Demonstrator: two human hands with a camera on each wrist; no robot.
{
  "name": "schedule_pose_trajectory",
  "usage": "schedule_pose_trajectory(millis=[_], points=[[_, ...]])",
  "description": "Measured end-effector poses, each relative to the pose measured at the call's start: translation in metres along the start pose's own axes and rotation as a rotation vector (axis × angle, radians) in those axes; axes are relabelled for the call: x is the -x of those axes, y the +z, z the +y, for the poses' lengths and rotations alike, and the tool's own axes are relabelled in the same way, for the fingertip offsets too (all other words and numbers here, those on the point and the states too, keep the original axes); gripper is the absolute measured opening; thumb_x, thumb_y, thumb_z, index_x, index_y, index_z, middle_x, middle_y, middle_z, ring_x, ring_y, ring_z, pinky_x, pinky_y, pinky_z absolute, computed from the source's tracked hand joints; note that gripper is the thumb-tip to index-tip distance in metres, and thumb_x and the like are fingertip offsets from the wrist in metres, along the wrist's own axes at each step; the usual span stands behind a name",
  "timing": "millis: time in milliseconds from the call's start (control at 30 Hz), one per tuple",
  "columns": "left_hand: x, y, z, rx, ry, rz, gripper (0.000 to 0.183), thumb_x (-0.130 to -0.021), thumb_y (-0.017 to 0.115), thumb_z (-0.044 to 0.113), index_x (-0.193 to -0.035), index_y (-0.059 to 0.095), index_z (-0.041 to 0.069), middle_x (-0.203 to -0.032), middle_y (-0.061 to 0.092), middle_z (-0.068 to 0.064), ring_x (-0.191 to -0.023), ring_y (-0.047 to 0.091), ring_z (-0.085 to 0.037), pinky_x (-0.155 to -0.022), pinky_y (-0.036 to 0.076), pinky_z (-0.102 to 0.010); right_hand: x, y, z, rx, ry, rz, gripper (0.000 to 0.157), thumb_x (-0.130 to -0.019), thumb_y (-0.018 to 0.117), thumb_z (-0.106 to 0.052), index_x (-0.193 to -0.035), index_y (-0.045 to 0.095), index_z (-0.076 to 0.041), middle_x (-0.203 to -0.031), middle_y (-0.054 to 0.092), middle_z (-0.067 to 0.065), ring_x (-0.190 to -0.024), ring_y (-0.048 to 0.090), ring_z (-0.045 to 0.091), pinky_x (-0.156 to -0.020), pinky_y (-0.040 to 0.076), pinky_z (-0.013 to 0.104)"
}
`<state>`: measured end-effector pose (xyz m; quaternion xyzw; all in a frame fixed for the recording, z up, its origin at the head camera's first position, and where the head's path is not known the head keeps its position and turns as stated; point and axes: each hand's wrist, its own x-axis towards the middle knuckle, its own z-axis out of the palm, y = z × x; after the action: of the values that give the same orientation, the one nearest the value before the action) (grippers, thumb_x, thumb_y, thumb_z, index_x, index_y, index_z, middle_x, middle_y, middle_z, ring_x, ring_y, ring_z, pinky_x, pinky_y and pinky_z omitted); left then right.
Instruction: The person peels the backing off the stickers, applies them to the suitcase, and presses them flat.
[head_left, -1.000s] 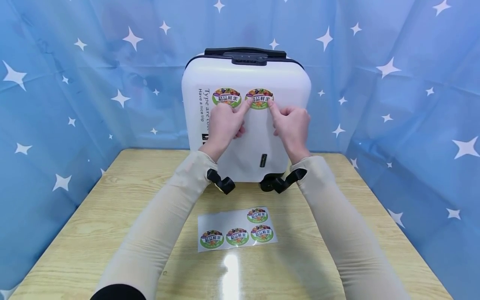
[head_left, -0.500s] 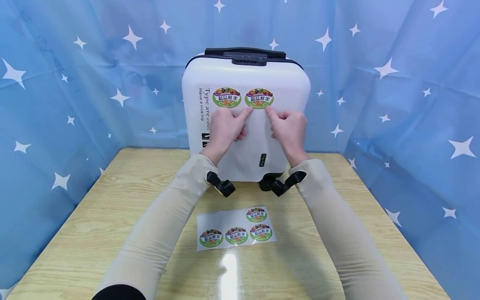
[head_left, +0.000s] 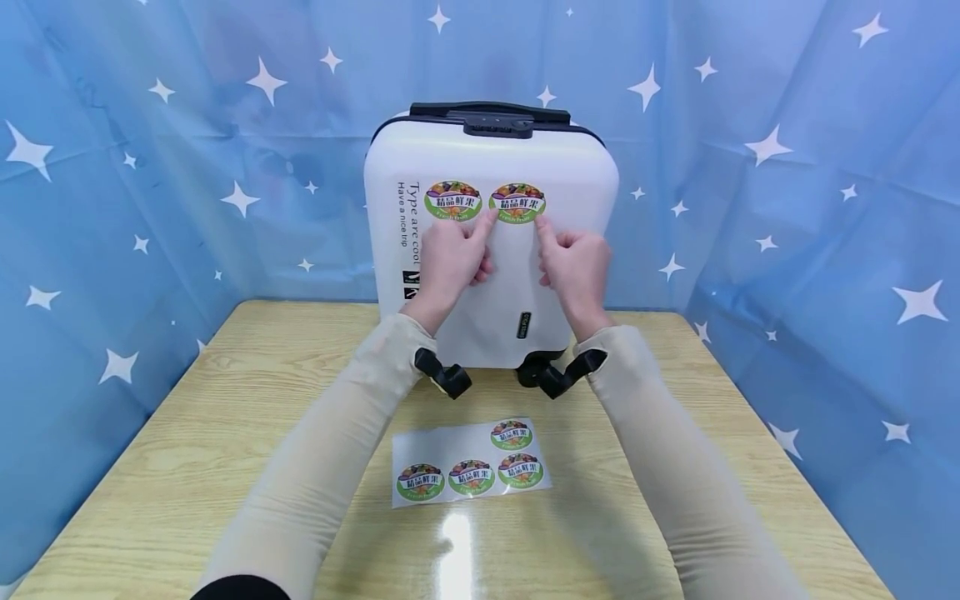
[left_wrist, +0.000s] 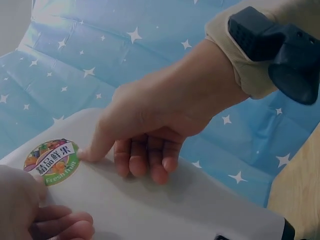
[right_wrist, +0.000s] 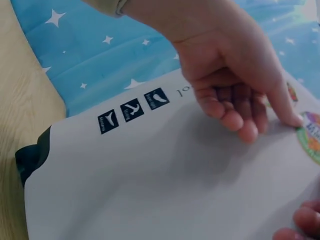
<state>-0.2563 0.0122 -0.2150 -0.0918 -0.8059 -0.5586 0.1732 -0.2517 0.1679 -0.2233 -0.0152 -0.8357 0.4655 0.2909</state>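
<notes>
A white suitcase (head_left: 491,158) stands upright on the table, with two oval fruit stickers on its front: a left sticker (head_left: 453,200) and a right sticker (head_left: 517,203). My left hand (head_left: 450,258) touches the right sticker's lower left edge with its extended thumb. On the lower right edge rests the thumb of my right hand (head_left: 576,265). The left wrist view shows the right hand (left_wrist: 150,112) with its other fingers loosely curled, holding nothing. In the right wrist view, the left hand (right_wrist: 230,65) has the same pose; only fingertips of the right hand (right_wrist: 305,220) appear.
A sticker sheet (head_left: 431,442) with several fruit stickers along its front and right side lies on the wooden table (head_left: 225,417), before the suitcase. A blue star-patterned curtain (head_left: 187,167) surrounds the table at the back and sides.
Both thumbs have slid from the right sticker's sides down to its lower edge, then slightly outward and up. The sticker stays on the suitcase; the head view shifts slightly.
</notes>
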Motion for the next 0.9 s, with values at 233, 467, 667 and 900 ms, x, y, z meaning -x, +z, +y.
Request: schedule_pose_trajectory(millis=[233,467,667,900], points=[[0.009,0.010,-0.014,-0.060,0.002,-0.041,0.053,-0.090,0.056,0.046,-0.055,0.064,0.006,-0.048,0.059,-0.002,-0.043,0.058,-0.016,-0.042,0.046,-0.028,0.010,0.012,0.006,0.017,-0.026,-0.062,0.058,-0.084,0.056,-0.057,-0.067,0.070,-0.003,-0.056,0.061,0.008,-0.044,0.058,0.020,-0.046,0.044,0.030],[0.012,0.012,-0.025,-0.065,0.014,-0.016,0.055,-0.089,0.057,0.048,-0.054,0.062,0.006,-0.048,0.059,0.000,-0.042,0.058,-0.015,-0.042,0.045,-0.028,0.016,0.018,0.013,0.019,-0.012,-0.071,0.060,-0.084,0.055,-0.059,-0.067,0.070,-0.004,-0.058,0.061,0.007,-0.046,0.059,0.022,-0.047,0.045,0.030],[0.016,0.009,-0.030,-0.097,0.083,-0.003,0.053,-0.089,0.057,0.045,-0.051,0.061,0.009,-0.045,0.056,0.001,-0.043,0.056,-0.012,-0.044,0.040,-0.026,0.029,0.020,0.023,0.026,0.034,-0.114,0.058,-0.086,0.055,-0.055,-0.067,0.070,-0.002,-0.059,0.062,0.010,-0.049,0.061,0.026,-0.045,0.046,0.027],[0.026,0.006,-0.036,-0.153,0.119,-0.081,0.046,-0.091,0.057,0.041,-0.058,0.061,0.009,-0.051,0.058,0.001,-0.049,0.054,-0.015,-0.045,0.037,-0.026,0.042,0.017,0.030,-0.036,0.018,-0.146,0.057,-0.087,0.056,-0.052,-0.071,0.070,0.002,-0.065,0.064,0.020,-0.052,0.061,0.034,-0.045,0.047,0.028]])
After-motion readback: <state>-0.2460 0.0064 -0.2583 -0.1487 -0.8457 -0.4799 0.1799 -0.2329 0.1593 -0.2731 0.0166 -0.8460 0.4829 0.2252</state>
